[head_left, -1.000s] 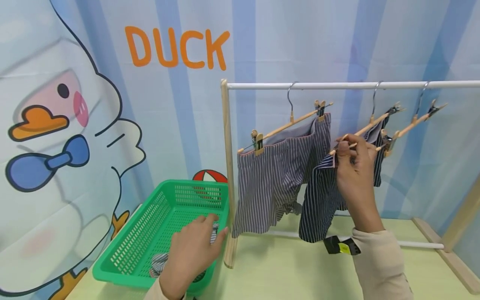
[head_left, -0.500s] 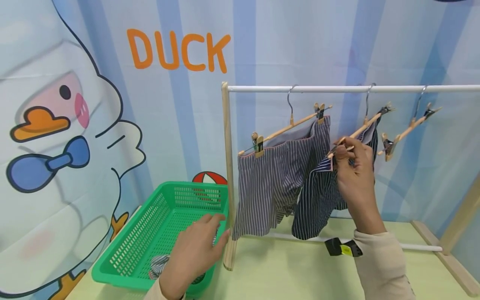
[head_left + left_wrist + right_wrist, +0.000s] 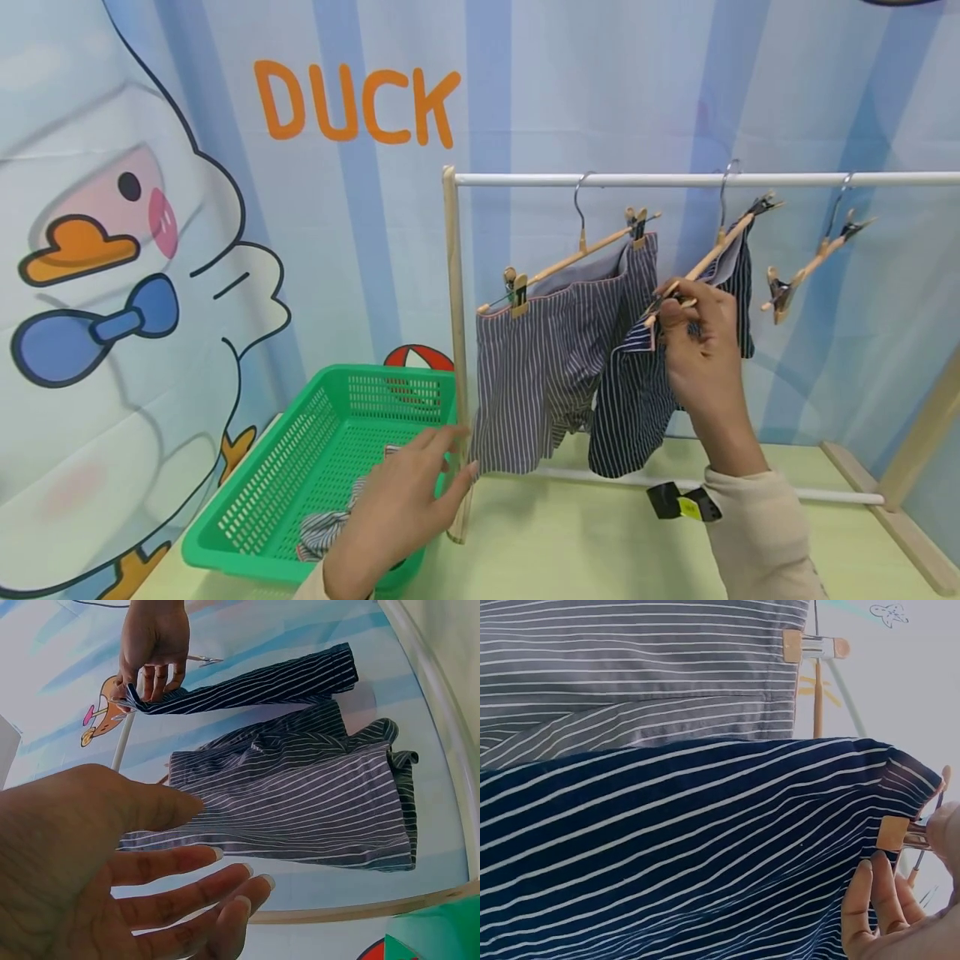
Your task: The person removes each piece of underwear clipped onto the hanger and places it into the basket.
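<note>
My right hand [image 3: 701, 350] pinches the near clip [image 3: 892, 833] of a wooden clip hanger [image 3: 720, 246], its thumb and fingers at the shorts' waistband. From this hanger hang navy shorts [image 3: 630, 408] with white stripes, the hook up at the white rail [image 3: 517, 179]. Directly left of them, grey striped shorts [image 3: 525, 392] hang from another clip hanger [image 3: 573, 258]. My left hand [image 3: 397, 500] is spread and holds nothing, over the right side of the green basket [image 3: 197, 546], its fingertips close to the rack's wooden post [image 3: 452, 292] and the grey shorts' hem.
Inside the basket lies a crumpled striped garment [image 3: 318, 533], partly hidden by my left hand. A bare clip hanger [image 3: 810, 262] hangs farther right. The rack's lower bar [image 3: 832, 497] and wooden foot [image 3: 888, 517] stand on the pale table [image 3: 585, 550]. Behind is a duck-print curtain [image 3: 360, 250].
The hanger with the navy shorts has slid left along the rail with my right hand, closer to the grey shorts. My left hand has drifted slightly right, toward the post.
</note>
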Demonstrator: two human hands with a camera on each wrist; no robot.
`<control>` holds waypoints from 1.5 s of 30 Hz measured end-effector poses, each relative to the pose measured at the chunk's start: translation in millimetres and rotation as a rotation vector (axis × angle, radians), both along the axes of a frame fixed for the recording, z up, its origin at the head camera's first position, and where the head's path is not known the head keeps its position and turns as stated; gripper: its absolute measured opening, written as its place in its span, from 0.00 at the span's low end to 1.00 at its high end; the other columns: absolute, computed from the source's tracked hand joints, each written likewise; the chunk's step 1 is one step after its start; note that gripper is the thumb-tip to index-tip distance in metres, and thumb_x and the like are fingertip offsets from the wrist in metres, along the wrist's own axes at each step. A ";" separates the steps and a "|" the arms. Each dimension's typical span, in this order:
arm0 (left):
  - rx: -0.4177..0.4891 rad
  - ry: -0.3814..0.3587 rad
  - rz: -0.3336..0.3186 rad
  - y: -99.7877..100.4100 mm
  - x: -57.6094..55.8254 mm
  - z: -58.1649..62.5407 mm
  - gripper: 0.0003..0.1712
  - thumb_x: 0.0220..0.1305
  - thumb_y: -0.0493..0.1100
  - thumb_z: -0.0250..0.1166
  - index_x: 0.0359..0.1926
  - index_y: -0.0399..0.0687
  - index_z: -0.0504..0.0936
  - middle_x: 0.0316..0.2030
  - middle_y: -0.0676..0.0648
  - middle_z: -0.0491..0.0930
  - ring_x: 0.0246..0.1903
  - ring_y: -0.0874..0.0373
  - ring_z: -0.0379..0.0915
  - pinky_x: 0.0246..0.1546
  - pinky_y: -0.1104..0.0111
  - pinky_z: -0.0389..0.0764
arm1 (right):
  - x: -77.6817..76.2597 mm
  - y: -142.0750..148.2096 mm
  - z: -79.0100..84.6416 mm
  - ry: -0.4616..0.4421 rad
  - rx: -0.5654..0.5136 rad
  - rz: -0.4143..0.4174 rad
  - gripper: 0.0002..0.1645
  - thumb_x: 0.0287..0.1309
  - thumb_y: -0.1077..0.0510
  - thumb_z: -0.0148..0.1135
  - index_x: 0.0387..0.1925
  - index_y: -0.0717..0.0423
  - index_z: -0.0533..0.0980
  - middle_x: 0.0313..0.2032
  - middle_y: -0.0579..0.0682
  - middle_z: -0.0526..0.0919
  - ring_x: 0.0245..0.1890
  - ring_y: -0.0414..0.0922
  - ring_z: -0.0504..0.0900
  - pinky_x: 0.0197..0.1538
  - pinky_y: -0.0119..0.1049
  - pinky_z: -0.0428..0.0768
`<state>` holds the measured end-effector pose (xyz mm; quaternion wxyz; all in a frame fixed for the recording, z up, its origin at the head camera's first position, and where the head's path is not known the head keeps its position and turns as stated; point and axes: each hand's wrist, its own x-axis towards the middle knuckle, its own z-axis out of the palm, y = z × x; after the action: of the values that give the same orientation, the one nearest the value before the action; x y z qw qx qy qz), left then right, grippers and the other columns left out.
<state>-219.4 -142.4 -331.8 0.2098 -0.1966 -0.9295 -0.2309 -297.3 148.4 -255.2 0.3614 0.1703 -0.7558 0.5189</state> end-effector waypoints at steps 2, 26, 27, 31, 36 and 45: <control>0.004 0.009 -0.009 0.8 -0.1 -0.8 0.22 0.65 0.51 0.59 0.56 0.46 0.75 0.40 0.50 0.79 0.33 0.62 0.75 0.22 0.69 0.75 | -0.4 -0.5 -1.9 0.038 0.017 0.011 0.19 0.70 0.53 0.44 0.56 0.56 0.70 0.51 0.39 0.58 0.43 0.42 0.66 0.41 0.39 0.63; 0.050 -0.026 -0.084 17.5 7.5 -1.7 0.33 0.68 0.60 0.52 0.68 0.52 0.60 0.55 0.50 0.73 0.39 0.64 0.73 0.31 0.63 0.79 | 11.1 -7.7 -34.2 0.060 0.087 0.006 0.16 0.70 0.57 0.46 0.54 0.55 0.72 0.50 0.43 0.61 0.35 0.43 0.65 0.30 0.34 0.62; 0.055 -0.029 -0.094 18.3 7.7 -1.7 0.33 0.68 0.60 0.52 0.68 0.52 0.60 0.56 0.50 0.72 0.39 0.64 0.73 0.31 0.63 0.79 | 11.3 -7.8 -36.5 0.061 0.089 0.005 0.15 0.70 0.58 0.46 0.54 0.55 0.72 0.50 0.44 0.61 0.35 0.43 0.65 0.29 0.34 0.62; 0.041 -0.021 -0.116 21.2 8.6 -2.1 0.34 0.68 0.63 0.49 0.68 0.53 0.60 0.60 0.51 0.69 0.39 0.65 0.74 0.33 0.62 0.80 | 12.7 -9.6 -45.0 0.055 0.082 0.002 0.15 0.69 0.59 0.47 0.53 0.56 0.73 0.49 0.45 0.61 0.35 0.42 0.66 0.28 0.32 0.64; 0.028 0.024 -0.136 25.3 7.5 -2.0 0.32 0.68 0.60 0.52 0.68 0.54 0.60 0.61 0.51 0.67 0.42 0.63 0.74 0.36 0.59 0.81 | 17.9 -13.8 -52.6 0.012 0.035 0.004 0.15 0.69 0.58 0.47 0.53 0.53 0.73 0.49 0.41 0.61 0.33 0.42 0.65 0.30 0.30 0.64; 0.051 0.020 -0.174 31.4 8.4 -3.9 0.33 0.67 0.56 0.55 0.69 0.55 0.58 0.62 0.51 0.67 0.46 0.61 0.73 0.39 0.59 0.81 | 23.6 -22.6 -70.3 0.046 0.016 0.014 0.14 0.67 0.62 0.49 0.52 0.57 0.74 0.49 0.40 0.61 0.29 0.40 0.62 0.27 0.29 0.64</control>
<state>-211.0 -110.9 -335.6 0.2031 -0.2737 -0.9006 -0.2698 -273.7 125.8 -325.6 0.3739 0.1902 -0.7501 0.5112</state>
